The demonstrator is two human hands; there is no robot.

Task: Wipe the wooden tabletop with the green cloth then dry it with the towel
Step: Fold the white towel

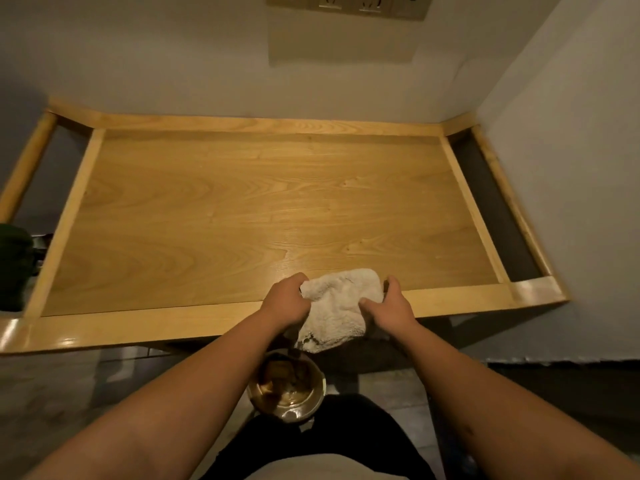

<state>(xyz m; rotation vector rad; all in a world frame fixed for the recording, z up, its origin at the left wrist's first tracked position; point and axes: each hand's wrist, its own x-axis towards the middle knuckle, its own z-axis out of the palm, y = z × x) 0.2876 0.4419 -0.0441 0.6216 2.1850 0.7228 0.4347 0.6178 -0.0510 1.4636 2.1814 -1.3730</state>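
Observation:
A white fluffy towel (337, 306) hangs over the near edge of the wooden tabletop (242, 209). My left hand (287, 301) grips the towel's left side. My right hand (389, 304) grips its right side. The towel's lower end droops below the table edge. The tabletop has a raised pale wooden rim and shines a little near the towel. No green cloth is clearly in view; a dark green shape (14, 265) sits at the far left edge, too dim to identify.
A round bucket (287, 389) with murky water stands on the floor below the table's near edge, between my arms. Walls close in behind and to the right of the table. A socket strip (349, 5) is on the back wall.

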